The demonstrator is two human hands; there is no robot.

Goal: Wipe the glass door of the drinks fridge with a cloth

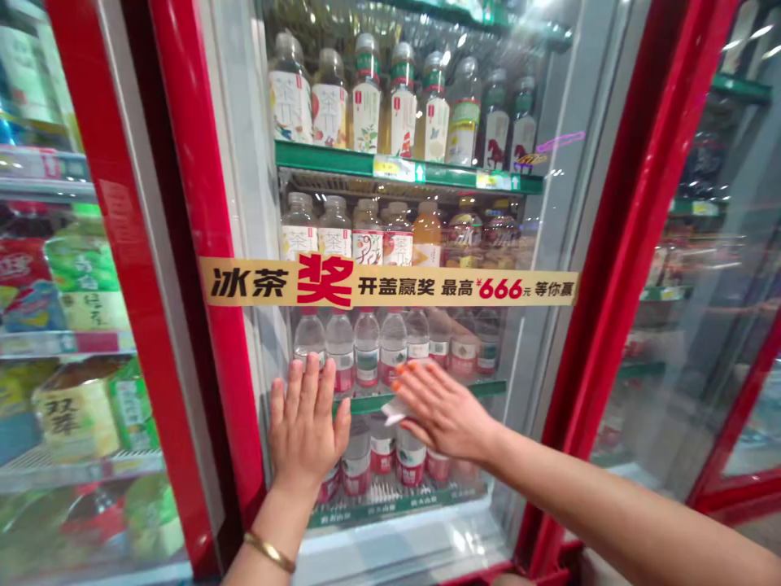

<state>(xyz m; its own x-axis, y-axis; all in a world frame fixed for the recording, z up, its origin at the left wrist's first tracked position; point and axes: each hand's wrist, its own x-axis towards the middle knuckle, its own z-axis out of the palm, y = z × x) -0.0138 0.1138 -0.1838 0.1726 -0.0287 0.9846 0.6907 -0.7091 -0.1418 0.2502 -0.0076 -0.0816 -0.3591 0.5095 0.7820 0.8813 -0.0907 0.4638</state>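
Note:
A glass cooler door with a red frame (pixel 647 203) fills the middle, and a yellow printed strip (pixel 390 286) runs across it. Flat against the lower left of the glass lies my left hand (pixel 305 423), fingers up and a little apart, holding nothing; a gold bangle (pixel 268 551) circles its wrist. My right hand (pixel 445 411) presses a folded white tissue (pixel 396 409) to the glass, right of my left hand and below the strip. Part of the tissue is hidden under the palm.
Behind the glass, bottles of tea (pixel 366 114) and water (pixel 367 350) stand on green-edged shelves (pixel 457 175). Another cooler with packed drinks (pixel 79 407) is on the left. A further glass door with a red frame (pixel 741 415) is at the right.

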